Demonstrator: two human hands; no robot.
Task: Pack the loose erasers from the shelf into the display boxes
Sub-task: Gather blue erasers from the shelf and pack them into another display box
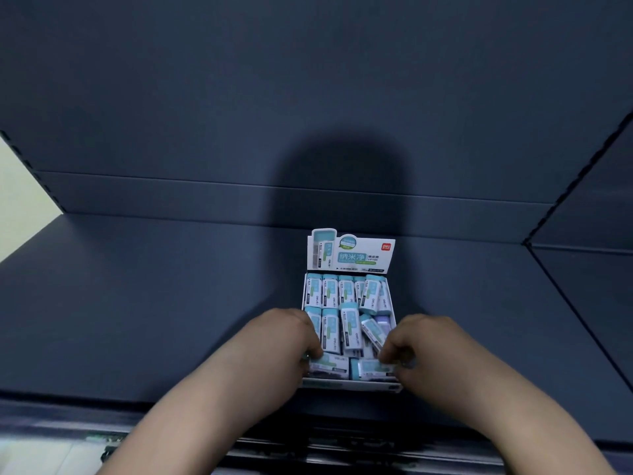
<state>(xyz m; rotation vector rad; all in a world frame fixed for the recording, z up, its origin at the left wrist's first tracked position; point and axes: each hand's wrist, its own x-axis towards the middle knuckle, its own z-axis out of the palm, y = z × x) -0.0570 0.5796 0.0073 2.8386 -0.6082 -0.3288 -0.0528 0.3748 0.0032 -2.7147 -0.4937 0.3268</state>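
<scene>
Two bare hands meet at the near end of the display box [352,383], which stands on the dark blue shelf [171,303]. Left hand [291,341]: fingers curled onto the left crosswise eraser [329,363]. Right hand [419,344]: fingertips pinching the right crosswise eraser [371,367]. Behind these, packed erasers [330,293] fill two rows (several at the right lie tilted). Farthest, the box's printed header card [352,253] stands upright before the shelf's back panel [205,114].

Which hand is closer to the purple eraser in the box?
Right. The right hand, pinching a front eraser, sits just right of the purple eraser; the left hand is across the box at its left edge.
</scene>
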